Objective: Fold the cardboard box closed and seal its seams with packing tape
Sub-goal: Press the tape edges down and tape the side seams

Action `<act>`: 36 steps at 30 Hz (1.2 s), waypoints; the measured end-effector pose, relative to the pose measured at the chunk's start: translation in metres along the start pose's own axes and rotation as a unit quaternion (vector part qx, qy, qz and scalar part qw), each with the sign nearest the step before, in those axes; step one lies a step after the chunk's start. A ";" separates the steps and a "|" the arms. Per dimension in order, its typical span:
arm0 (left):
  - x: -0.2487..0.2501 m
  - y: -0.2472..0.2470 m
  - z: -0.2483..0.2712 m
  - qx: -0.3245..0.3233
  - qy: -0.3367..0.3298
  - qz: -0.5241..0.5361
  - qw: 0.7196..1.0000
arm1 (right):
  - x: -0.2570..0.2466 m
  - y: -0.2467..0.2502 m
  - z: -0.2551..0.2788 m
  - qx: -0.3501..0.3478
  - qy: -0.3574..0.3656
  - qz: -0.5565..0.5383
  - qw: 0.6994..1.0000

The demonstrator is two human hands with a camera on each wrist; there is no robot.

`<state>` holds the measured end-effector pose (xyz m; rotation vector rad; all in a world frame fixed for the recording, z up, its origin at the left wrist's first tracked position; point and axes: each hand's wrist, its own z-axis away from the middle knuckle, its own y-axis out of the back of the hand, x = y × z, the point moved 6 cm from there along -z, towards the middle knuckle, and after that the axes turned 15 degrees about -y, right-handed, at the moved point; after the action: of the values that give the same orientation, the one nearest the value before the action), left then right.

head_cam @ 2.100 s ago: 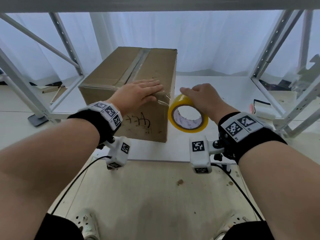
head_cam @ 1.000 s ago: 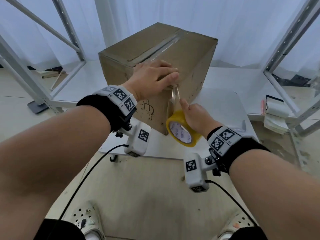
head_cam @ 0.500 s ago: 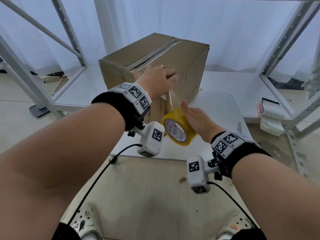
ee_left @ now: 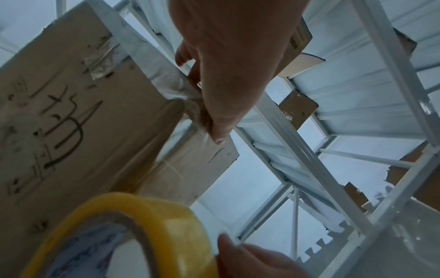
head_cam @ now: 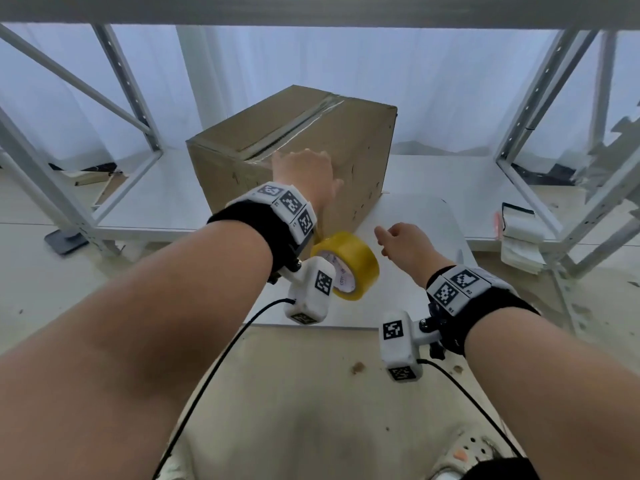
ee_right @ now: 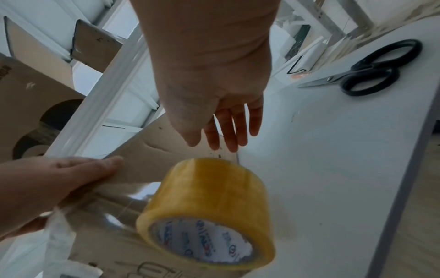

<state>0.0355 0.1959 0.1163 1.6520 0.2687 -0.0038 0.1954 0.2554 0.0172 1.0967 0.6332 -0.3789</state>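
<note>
The brown cardboard box stands shut on the white table, with clear tape along its top seam. My left hand lies over the near top corner. Its thumb presses a clear tape strip against the box side. The yellow tape roll hangs below that corner by the strip, partly behind my left wrist. To the right of the roll, my right hand is open and holds nothing. In the right wrist view its fingers are spread above the roll.
Black scissors lie on the table to the right of my right hand. White metal shelf frames stand on both sides. A stack of white items sits on the low shelf at the right.
My right hand has let go of the tape roll and moved off to the right. The roll now hangs from the strip. My left hand stays on the box corner.
</note>
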 end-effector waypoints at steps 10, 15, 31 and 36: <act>-0.017 0.002 0.032 -0.043 -0.047 0.055 0.996 | 0.055 0.021 0.001 0.050 -0.058 0.173 0.982; -0.004 0.005 0.047 -0.009 -0.016 0.017 1.000 | 0.088 0.034 0.017 0.061 -0.090 0.241 0.964; 0.114 -0.065 0.043 -0.028 -0.152 0.033 0.987 | 0.149 0.012 -0.004 0.069 -0.119 0.312 0.940; 0.109 -0.067 0.048 -0.030 -0.148 0.038 0.988 | 0.155 0.009 -0.002 0.071 -0.188 0.146 0.969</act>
<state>0.1370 0.1723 0.0277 1.5775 -0.0208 -0.1812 0.3186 0.2649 -0.0769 1.1950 0.1050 -0.3673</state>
